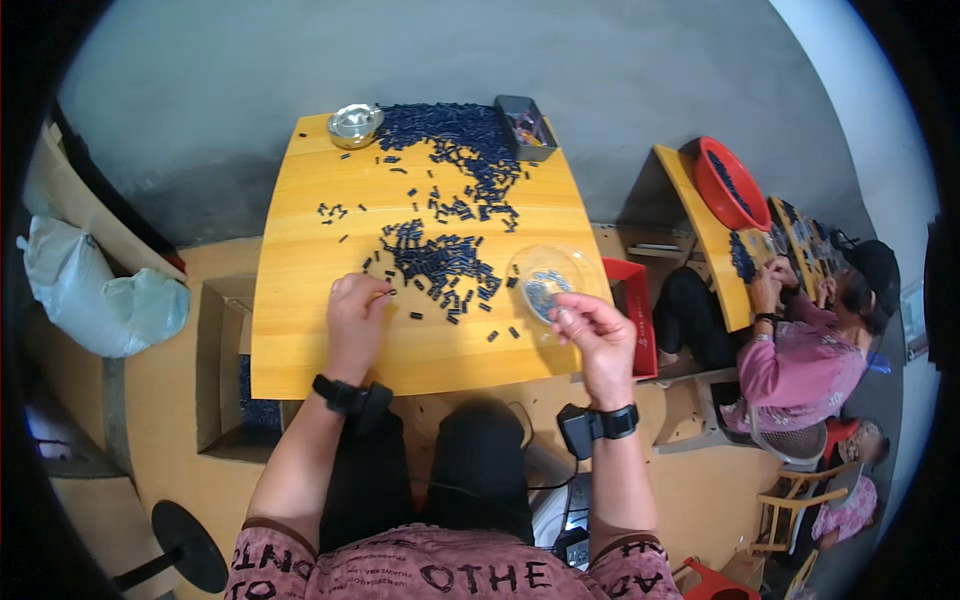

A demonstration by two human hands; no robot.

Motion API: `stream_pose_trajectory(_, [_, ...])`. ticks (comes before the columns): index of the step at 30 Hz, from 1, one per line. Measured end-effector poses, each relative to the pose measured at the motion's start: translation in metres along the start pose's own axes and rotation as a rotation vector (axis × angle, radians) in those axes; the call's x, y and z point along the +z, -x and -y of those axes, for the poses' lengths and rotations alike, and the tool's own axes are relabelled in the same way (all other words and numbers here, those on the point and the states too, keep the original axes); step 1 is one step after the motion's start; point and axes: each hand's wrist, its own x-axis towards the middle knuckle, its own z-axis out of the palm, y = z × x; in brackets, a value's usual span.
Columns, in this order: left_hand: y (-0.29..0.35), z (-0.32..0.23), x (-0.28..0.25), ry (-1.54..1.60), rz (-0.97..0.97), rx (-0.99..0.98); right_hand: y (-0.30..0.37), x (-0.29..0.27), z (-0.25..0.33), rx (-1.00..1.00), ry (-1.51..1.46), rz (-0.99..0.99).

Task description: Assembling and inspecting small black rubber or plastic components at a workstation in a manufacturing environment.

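My left hand (357,312) is closed in a pinch above the near part of the wooden table (310,355), a small dark rectangular piece (391,292) at its fingertips. Just beyond lies a loose heap of similar dark blue-black pieces (440,262), some scattered toward me. My right hand (598,345) is held at the near edge of a clear round dish (515,262), thumb and finger pressed together. What they hold, if anything, is too small to make out. Small silvery parts (545,288) lie in the dish.
At the table's far side are a larger heap of dark pieces (440,125), a shiny round bowl (355,125) and a grey bin (525,128). A red box (640,320) stands right, a cardboard box (225,400) left. A co-worker (800,360) sits at another table, right.
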Motion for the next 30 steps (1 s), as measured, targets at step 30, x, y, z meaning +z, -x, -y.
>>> stream_pose_trajectory(30, [0.086, -0.161, -0.083, 1.293, 0.494, -0.525, 0.127, 0.075, 0.048, -0.103, -0.358, 0.224])
